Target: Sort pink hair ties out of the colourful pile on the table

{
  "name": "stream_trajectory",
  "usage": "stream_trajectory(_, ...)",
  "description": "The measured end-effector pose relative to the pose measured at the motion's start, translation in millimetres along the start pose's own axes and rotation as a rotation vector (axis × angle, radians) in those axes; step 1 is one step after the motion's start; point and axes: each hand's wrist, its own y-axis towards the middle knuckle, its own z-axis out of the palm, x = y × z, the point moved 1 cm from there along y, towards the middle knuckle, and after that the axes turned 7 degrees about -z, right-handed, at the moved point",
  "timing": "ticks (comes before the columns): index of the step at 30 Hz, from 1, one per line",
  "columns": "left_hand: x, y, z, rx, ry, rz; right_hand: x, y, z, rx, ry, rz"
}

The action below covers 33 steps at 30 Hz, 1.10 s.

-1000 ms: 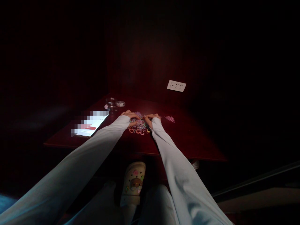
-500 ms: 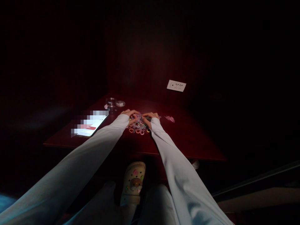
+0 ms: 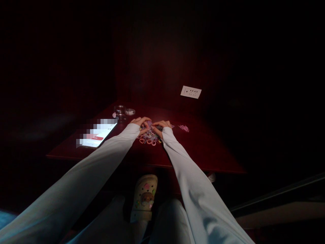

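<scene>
Dark red tabletop point(image 3: 149, 156) is filling the middle of the head view. Taking the heap of small coloured bands point(image 3: 150, 136) as the clock's centre, the left hand point(image 3: 139, 123) is curving over its ten o'clock edge and the right hand point(image 3: 163, 125) over two, probably penning the bands between them. On both, the fingers are bending towards the thumb; whether either is pinching a band I cannot tell (the light is poor). Thicker rings point(image 3: 149, 143) are lying at six o'clock; a pink pile point(image 3: 183, 128) is sitting apart at three, perhaps as a separate sort. Farther out at ten, a clear jar point(image 3: 120, 109) is standing beside its likely lid point(image 3: 130, 112). At nine, a lit phone point(image 3: 101, 134) is lying face up, presumably for readability.
</scene>
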Motion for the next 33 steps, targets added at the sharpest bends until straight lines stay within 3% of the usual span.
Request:
stream_trajectory(13, 1.1, 0.8, 0.5, 0.025, -0.056, 0.002, -0.2, -0.1, -0.6, 0.008, 0.043, -0.036)
stream_trajectory(33, 10.6, 4.4, 7.9, -0.010, 0.034, -0.019, -14.8, 4.2, 0.1, -0.174, 0.110, 0.045)
